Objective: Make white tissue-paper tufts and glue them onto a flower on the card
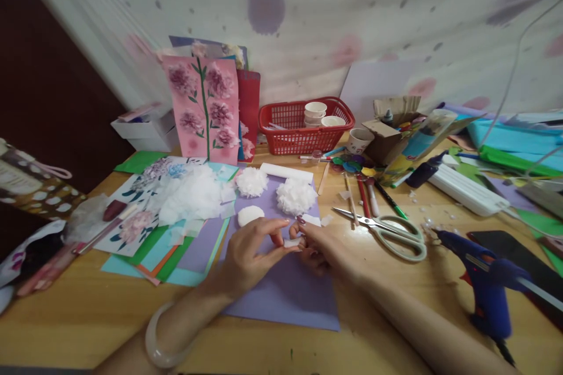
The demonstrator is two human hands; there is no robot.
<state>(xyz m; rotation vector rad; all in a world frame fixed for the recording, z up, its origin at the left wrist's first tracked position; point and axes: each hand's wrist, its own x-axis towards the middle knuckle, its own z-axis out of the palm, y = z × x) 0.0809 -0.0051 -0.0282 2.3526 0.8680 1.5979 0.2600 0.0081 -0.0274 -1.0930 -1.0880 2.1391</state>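
My left hand [250,255] and my right hand [323,246] meet over a purple sheet [290,299]. Between their fingertips is a small white paper piece [291,242], pinched from both sides. Just beyond the hands, two fluffy white paper flowers [296,195] [251,181] and a flat white round pad [250,215] lie on the purple sheet. A white roll [286,173] lies behind the flowers. To the left of them, a pile of thin white pieces [191,193] covers part of the coloured papers.
Open scissors [382,228] and a blue glue gun [479,275] lie to the right, near a white power strip [468,189]. Pens and a paint palette [352,163] are behind. A red basket [305,137] with cups and a pink flower picture [204,111] stand at the back.
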